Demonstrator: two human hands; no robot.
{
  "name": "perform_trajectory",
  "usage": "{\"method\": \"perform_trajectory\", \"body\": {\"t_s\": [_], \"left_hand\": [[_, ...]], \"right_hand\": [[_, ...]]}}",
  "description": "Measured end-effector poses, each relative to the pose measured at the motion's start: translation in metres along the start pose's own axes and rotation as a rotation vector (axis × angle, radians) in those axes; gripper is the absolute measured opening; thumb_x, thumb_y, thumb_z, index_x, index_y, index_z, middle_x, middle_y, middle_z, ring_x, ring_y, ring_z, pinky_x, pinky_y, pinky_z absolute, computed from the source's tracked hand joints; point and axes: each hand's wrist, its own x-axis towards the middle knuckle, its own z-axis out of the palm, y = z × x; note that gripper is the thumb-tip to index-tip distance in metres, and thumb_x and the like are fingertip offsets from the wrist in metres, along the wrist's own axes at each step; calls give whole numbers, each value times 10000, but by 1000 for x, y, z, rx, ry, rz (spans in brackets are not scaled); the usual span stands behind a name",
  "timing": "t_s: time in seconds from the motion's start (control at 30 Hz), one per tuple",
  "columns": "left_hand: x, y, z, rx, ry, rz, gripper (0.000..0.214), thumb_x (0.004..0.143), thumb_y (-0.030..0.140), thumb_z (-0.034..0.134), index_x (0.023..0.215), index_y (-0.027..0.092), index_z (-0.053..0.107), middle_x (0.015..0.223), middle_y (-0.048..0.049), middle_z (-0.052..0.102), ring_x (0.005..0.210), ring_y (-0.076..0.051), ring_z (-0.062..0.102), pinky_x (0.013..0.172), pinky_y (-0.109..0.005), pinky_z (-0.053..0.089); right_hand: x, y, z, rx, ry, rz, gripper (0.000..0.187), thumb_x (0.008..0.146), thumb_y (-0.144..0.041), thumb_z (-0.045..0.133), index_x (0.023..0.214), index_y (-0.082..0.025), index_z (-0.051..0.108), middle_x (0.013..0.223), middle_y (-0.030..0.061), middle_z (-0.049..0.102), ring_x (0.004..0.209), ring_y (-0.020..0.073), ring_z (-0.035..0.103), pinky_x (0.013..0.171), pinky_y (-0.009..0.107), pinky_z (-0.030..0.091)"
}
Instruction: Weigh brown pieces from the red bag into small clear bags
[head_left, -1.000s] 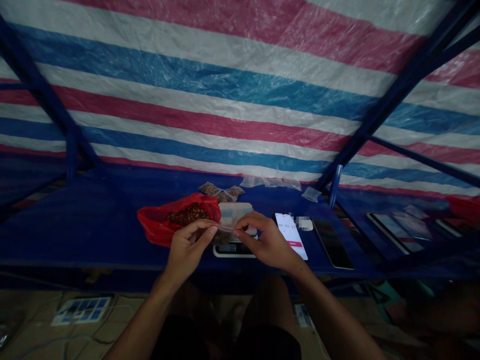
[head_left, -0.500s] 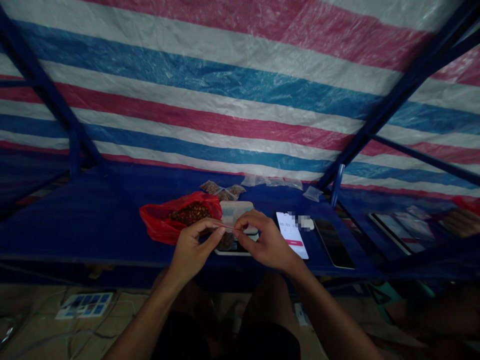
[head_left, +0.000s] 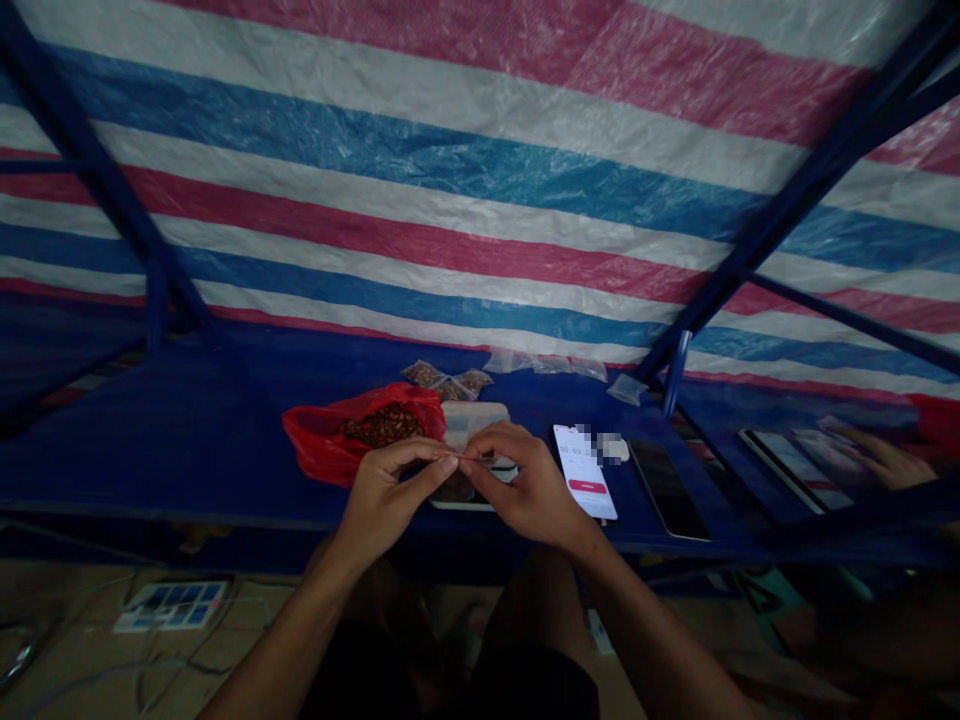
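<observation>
Head view: left hand (head_left: pixel 384 503) and right hand (head_left: pixel 531 495) meet at the fingertips, each with thumb and forefinger pinched on the top edge of a small clear bag (head_left: pixel 456 487). Bag hangs below the fingertips, in front of the kitchen scale (head_left: pixel 475 415); contents dark, detail too dim to tell. Scale display hidden. Left of the scale: red plastic bag (head_left: pixel 319 440), mouth open, brown pieces (head_left: pixel 384 426) inside. Behind the scale: filled packets (head_left: pixel 472 382). Farther back, near the striped sheet (head_left: pixel 420 240): flat clear bags (head_left: pixel 551 365). Right of the right hand: lit phone (head_left: pixel 586 488), then dark phone (head_left: pixel 667 490), both on the blue table (head_left: pixel 150 450). Far right: another person's hand (head_left: pixel 896 462).
</observation>
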Motion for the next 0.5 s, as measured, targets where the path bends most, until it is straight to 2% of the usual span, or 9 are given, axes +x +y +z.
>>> {"method": "perform_trajectory", "body": {"t_s": [0.17, 0.3, 0.4, 0.5], "left_hand": [[3, 13, -5, 36, -65, 4, 157, 901, 373, 764, 874, 254, 864, 997, -69, 840, 932, -266, 784, 866, -368, 613], [12, 16, -5, 24, -82, -11, 182, 886, 374, 759, 791, 246, 846, 890, -52, 831, 838, -252, 771, 807, -365, 607], [29, 21, -2, 39, -121, -29, 232, 887, 409, 741, 793, 222, 840, 824, -53, 815, 761, -240, 748, 726, -349, 591], [60, 32, -3, 85, -187, 1, 256, 881, 432, 739, 824, 204, 842, 814, -52, 808, 713, -218, 728, 669, -321, 566]], "right_hand": [[-4, 5, -5, 64, 8, 72, 121, 972, -296, 702, 878, -237, 750, 857, 16, 761, 822, 177, 690, 783, 328, 520], [-5, 13, -7, 23, 124, 103, 217, 926, -361, 772, 757, -233, 724, 760, 4, 737, 717, 168, 660, 729, 329, 499], [0, 18, -11, -46, 218, 108, 328, 892, -451, 804, 674, -230, 697, 690, 5, 717, 658, 166, 628, 696, 332, 472], [11, 24, -23, -103, 264, 102, 442, 885, -518, 794, 583, -225, 659, 608, 0, 680, 609, 160, 596, 717, 343, 461]]}}
